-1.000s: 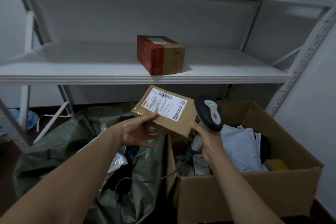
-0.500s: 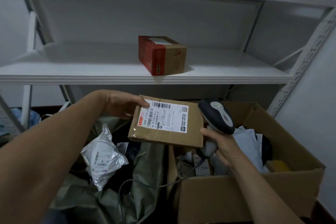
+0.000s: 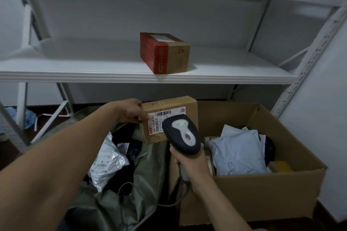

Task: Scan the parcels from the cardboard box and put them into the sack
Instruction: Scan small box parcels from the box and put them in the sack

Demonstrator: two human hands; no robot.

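The left hand clasps a small brown cardboard parcel, label turned toward the black-and-grey handheld scanner gripped in the right hand just beneath it, presumably for reading its barcode.

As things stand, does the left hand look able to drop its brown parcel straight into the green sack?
Probably yes. The left hand holds the brown parcel just above the green sack, whose mouth gapes open below. Only the scanner in the right hand sits in front of the label, not underneath.
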